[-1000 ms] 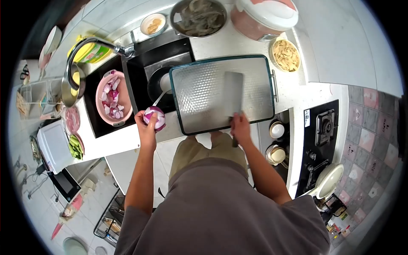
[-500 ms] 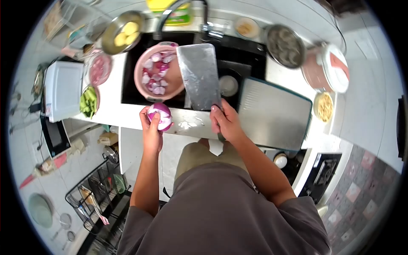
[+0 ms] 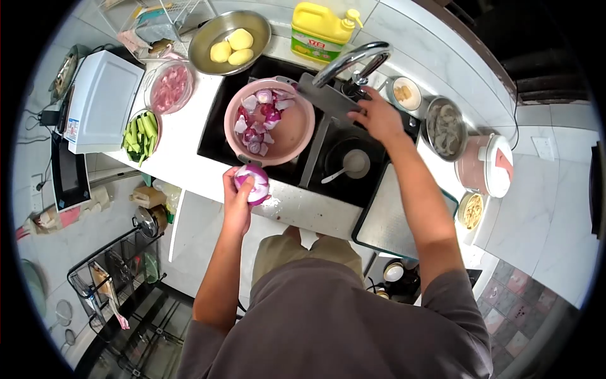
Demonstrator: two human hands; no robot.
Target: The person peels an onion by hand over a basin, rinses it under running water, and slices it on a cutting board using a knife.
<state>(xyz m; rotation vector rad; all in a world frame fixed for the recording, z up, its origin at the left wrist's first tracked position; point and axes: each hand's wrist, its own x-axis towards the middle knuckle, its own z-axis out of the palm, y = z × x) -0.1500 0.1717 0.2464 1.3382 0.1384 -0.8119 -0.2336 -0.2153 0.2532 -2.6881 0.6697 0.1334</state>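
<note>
My left hand (image 3: pixel 237 201) is closed around a partly peeled red onion (image 3: pixel 254 184), purple skin still on its sides, just in front of the sink edge. A cleaver (image 3: pixel 331 100) is in my right hand (image 3: pixel 380 119), its grey blade pointing left over the sink below the faucet (image 3: pixel 360 60); the handle is hidden by my fingers. To the left of the blade, a pink basin (image 3: pixel 295 134) sits in the sink with onion pieces (image 3: pixel 268 114) and peel in water.
The black sink (image 3: pixel 334 136) also holds a ladle (image 3: pixel 356 164). A metal board (image 3: pixel 394 218) lies at its right. Around stand a bowl of potatoes (image 3: pixel 221 52), cut greens (image 3: pixel 140 134), meat (image 3: pixel 170 87), a bowl of shrimp (image 3: pixel 445 129), a yellow detergent jug (image 3: pixel 320 31) and a rice cooker (image 3: pixel 483 165).
My right hand has carried the cleaver forward and up from the counter edge to below the faucet, tilting its blade. The left hand keeps the onion. The camera view has shifted.
</note>
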